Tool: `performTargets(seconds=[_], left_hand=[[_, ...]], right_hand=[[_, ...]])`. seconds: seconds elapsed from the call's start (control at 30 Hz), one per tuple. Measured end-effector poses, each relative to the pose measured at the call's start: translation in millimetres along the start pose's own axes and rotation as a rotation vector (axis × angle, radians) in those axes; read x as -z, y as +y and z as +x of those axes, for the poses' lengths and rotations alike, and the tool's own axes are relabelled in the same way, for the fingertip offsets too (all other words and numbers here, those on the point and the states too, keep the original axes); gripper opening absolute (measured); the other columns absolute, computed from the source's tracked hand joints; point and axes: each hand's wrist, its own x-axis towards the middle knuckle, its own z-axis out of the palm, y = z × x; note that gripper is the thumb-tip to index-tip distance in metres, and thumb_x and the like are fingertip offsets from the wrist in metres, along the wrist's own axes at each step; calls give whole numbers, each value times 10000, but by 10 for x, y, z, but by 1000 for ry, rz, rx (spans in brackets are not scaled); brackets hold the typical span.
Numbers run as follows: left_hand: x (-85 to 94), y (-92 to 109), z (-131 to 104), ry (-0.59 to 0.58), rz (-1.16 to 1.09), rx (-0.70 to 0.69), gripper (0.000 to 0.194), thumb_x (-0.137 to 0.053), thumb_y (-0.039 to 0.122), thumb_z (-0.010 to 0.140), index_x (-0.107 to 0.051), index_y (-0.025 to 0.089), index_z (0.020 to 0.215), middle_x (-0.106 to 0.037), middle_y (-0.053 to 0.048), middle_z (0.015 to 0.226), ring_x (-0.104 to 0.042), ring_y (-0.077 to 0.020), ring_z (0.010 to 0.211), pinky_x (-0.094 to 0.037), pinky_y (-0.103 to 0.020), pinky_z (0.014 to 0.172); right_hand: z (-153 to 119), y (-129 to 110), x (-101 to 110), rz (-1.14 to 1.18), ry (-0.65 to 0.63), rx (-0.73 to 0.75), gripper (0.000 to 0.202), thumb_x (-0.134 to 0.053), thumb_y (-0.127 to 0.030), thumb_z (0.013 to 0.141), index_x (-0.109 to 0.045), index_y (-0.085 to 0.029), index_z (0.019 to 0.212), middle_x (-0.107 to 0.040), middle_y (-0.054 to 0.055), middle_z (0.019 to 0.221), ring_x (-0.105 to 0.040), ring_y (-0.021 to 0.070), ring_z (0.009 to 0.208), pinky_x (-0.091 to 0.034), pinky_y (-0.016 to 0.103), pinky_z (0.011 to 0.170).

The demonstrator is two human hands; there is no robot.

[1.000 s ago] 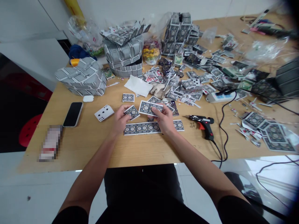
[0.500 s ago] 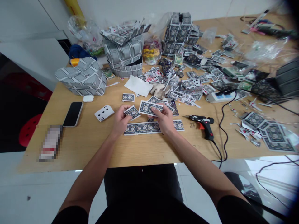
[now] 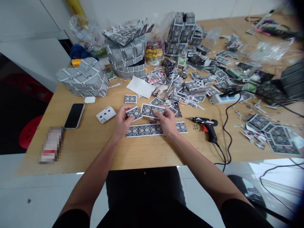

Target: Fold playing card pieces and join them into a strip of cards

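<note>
My left hand [image 3: 121, 122] holds a small folded playing card [image 3: 134, 112], back side up, just above the wooden table [image 3: 95, 145]. My right hand [image 3: 167, 122] grips a wider piece of joined cards [image 3: 152, 110] right beside it. The two pieces nearly touch at their inner edges. Below both hands a long strip of joined cards [image 3: 152, 129] lies flat on the table.
A red and black glue gun [image 3: 207, 126] lies right of my hands, its cord running off the front edge. A phone [image 3: 74, 115], an earbud case [image 3: 89, 99] and a face-up card [image 3: 105, 114] lie left. Card-covered boxes [image 3: 83, 79] and several loose cards [image 3: 190, 82] crowd the back.
Both hands have lifted the two card pieces slightly away from me; little else has moved.
</note>
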Motion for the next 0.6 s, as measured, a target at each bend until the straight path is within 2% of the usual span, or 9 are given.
performTargets(seconds=[0.23, 0.43, 0.6], left_hand=[[-7, -38, -9, 18, 12, -40, 319, -765, 263, 837, -635, 239, 1128, -744, -37, 1019, -710, -193, 890, -571, -336, 780], [-11, 10, -17, 34, 2, -2, 326, -783, 277, 855, -632, 245, 1142, -741, -22, 950, -686, -173, 809, -543, -297, 686], [-14, 23, -24, 22, -13, 3, 318, -786, 296, 864, -628, 248, 1134, -752, -34, 983, -695, -184, 834, -542, -299, 670]], right_hand=[[6, 22, 6, -5, -24, -10, 421, -945, -507, 697, -701, -277, 950, -696, -27, 875, -684, 223, 872, -679, 414, 784], [-3, 24, 0, 5, -51, -43, 435, -972, -509, 667, -718, -264, 921, -671, -31, 846, -669, 205, 838, -691, 421, 788], [0, 27, 6, 6, -73, -70, 434, -981, -501, 663, -734, -250, 917, -689, -29, 860, -676, 197, 832, -702, 420, 783]])
